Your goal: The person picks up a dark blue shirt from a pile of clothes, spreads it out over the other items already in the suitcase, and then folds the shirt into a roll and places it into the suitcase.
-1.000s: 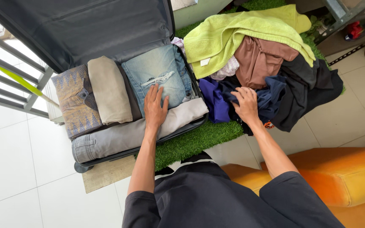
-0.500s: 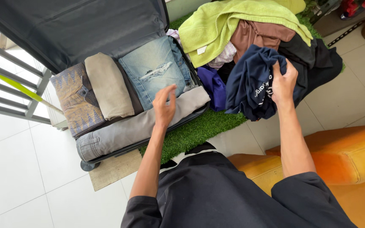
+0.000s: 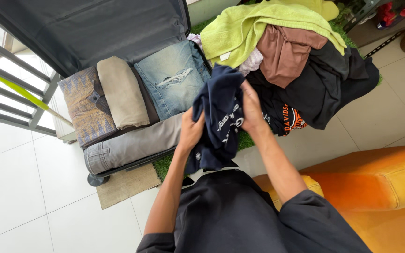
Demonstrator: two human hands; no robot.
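A crumpled navy T-shirt with white print [image 3: 219,119] hangs between both my hands in front of my chest. My left hand [image 3: 191,131] grips its left side and my right hand [image 3: 251,108] grips its right side. Behind it lies an open dark suitcase [image 3: 132,165] packed with folded clothes: a patterned shirt [image 3: 85,107], a beige roll [image 3: 122,93], torn light jeans [image 3: 170,77] and grey trousers [image 3: 130,144] along the near edge. To the right is a heap of loose clothes topped by a lime towel [image 3: 258,26] and a brown garment [image 3: 284,54].
The suitcase lid [image 3: 85,28] stands open at the back. A black garment with orange print [image 3: 315,91] spreads over the green grass mat [image 3: 162,164]. An orange cushion seat [image 3: 376,175] is at my right. A grey railing [image 3: 10,93] is on the left, with white floor tiles [image 3: 33,201].
My right hand lifted the navy T-shirt out of the heap and brought it left. My left hand left the suitcase clothes and took hold of the shirt.
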